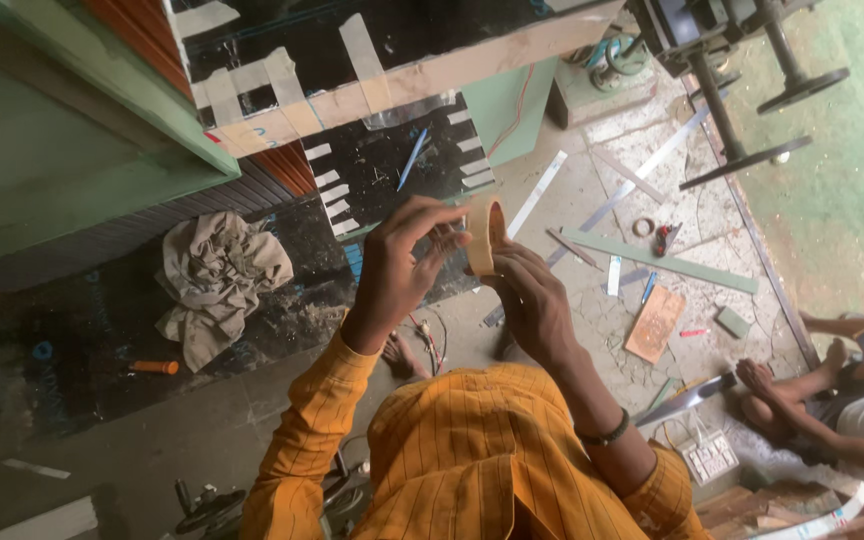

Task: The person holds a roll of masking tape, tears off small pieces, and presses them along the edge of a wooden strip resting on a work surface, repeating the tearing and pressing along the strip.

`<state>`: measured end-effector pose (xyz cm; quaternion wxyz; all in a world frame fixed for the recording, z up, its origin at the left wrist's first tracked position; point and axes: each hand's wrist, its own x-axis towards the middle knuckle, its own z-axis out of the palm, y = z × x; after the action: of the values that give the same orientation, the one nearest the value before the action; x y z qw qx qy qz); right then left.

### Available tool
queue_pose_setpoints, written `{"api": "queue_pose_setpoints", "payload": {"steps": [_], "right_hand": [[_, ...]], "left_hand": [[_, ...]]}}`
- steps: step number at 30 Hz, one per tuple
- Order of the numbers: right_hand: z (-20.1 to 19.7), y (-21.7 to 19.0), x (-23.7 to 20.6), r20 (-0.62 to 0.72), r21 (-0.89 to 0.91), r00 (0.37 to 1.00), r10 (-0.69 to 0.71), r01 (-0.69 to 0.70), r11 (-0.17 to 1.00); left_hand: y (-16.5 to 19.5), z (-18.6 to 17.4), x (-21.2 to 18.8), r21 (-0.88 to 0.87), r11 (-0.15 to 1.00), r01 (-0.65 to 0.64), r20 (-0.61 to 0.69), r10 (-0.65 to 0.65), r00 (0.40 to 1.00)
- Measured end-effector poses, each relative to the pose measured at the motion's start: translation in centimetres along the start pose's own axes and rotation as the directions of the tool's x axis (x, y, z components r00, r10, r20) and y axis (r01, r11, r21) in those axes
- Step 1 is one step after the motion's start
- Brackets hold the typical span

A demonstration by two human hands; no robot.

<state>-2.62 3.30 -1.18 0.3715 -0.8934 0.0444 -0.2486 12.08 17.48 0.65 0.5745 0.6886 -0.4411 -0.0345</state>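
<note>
Holding a roll of tape [485, 236] up in front of the chest, the right hand [532, 300] grips it from below, its fingers clamped on the roll's edge so the ring stands on its side with the open face turned toward the other hand. The left hand [399, 268] comes in from the opposite side, its fingertips [449, 235] pinched together against the roll's rim, which reads as picking at the loose end of the tape. Beyond the fingers stands a dark panel [392, 160] with strips of the same pale tape along its edges. Below the hands the floor [592, 200] is strewn with metal strips, and a crumpled cloth [217, 275] lies off to the left-hand side. Another person [842, 410] sits low at the right.
</note>
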Motion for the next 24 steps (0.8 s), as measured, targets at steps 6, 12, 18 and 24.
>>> {"api": "queue_pose_setpoints", "payload": {"steps": [6,12,18,24], "right_hand": [[-1.6,1.8,0.7,0.015,-0.065,0.993,-0.121,0.121,0.99],[-3.6,4.2,0.8,0.091,0.026,0.967,0.237,-0.24,0.97],[-5.6,5.4,1.5,0.001,0.13,0.995,-0.101,0.1,0.986],[-6.4,6.6,2.8,0.013,0.151,0.969,-0.245,0.24,0.959]], "left_hand": [[0.6,1.8,1.4,0.136,0.987,-0.088,-0.019,0.092,0.996],[2.6,4.1,2.7,-0.265,0.956,0.127,0.013,-0.128,0.992],[4.0,5.2,3.9,0.087,0.994,0.065,-0.036,-0.062,0.997],[3.9,6.2,4.3,0.27,0.963,0.011,-0.08,0.011,0.997]]}}
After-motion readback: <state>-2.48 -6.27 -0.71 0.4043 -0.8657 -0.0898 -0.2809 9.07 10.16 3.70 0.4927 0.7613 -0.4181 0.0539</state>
